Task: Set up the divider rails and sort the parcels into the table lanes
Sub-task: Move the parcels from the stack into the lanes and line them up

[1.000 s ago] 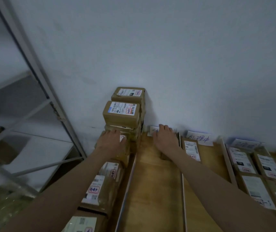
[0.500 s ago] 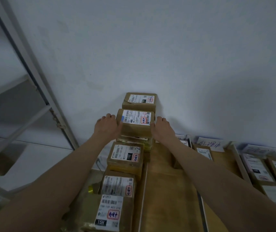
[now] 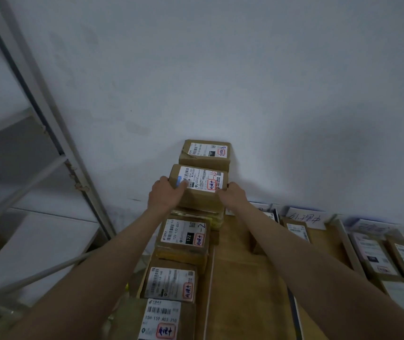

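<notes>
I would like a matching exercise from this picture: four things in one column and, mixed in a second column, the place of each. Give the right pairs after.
Things
1. left hand
2. right hand
3. top parcel
4. handwritten sign

Places
a. against the wall, behind the held parcel
b. on the left side of the held parcel
c. on the wall at the far end of a lane, right of the arms
d. on the right side of the held parcel

Pairs: 1-b, 2-d, 3-a, 4-c
</notes>
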{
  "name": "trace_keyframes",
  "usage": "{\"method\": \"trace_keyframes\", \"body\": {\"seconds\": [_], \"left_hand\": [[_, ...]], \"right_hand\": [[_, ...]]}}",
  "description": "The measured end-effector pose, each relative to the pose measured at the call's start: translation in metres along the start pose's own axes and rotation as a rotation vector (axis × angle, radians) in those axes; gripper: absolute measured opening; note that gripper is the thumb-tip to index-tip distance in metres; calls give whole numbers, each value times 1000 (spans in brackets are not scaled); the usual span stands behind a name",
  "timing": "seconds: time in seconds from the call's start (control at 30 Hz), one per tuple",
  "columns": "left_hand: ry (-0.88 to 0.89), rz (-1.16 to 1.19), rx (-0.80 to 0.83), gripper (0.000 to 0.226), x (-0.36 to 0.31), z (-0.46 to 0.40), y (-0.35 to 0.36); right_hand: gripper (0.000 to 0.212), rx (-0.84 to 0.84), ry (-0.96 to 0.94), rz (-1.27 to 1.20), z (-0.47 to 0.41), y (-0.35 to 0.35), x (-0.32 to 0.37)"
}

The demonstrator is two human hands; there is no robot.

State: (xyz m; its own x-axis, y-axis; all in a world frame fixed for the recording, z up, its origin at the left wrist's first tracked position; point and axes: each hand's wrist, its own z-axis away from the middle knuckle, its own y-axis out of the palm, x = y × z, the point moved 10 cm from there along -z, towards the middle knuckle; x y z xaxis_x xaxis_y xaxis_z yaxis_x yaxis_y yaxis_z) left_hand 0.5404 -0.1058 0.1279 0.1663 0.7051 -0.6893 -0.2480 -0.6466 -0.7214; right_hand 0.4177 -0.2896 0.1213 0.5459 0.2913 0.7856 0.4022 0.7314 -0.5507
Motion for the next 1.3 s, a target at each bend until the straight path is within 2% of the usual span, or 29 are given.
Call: {"method": "trace_keyframes", "body": {"seconds": [0.1,0.13,0.23,0.27,0.33,0.43,0.53,0.6,0.73,0.83,0.97,1.07,1.3], "left_hand": [[7,132,-31,76,-2,12,-12],[22,147,-41,78,-2,15,-18],[71,141,-21,76,-8,25,-31],[86,143,14,74,-11,30,-33],[115,149,101,70,-17,42,-34],[163,113,206,66,-27,62,-32],[209,76,255,66,-37,79,-26],[254,60,270,65,-50,94,-20],[342,37,254,48,-71,122,-8],[417,-83,218,50,-81,141,11],[530,-372,313,48,-97,184,60],[593,-423,347,50,-106,214,95],[668,-591,402,56,-126,270,175]], "right_hand": [[72,112,38,-162,24,0,-3],[72,169,46,-219,33,1,-3],[34,284,51,-240,66,0,-5],[28,295,54,-225,73,-3,-9],[30,295,73,-215,88,-9,-18],[48,300,105,-195,108,-13,-30],[43,317,111,-181,130,-15,-35],[41,286,113,-197,142,-21,-40],[40,169,148,-259,163,-45,-61],[45,64,197,-240,177,-74,-91],[43,-71,240,-256,203,-117,-139],[37,-143,272,-271,228,-143,-174],[42,-306,370,-214,259,-206,-256]]}}
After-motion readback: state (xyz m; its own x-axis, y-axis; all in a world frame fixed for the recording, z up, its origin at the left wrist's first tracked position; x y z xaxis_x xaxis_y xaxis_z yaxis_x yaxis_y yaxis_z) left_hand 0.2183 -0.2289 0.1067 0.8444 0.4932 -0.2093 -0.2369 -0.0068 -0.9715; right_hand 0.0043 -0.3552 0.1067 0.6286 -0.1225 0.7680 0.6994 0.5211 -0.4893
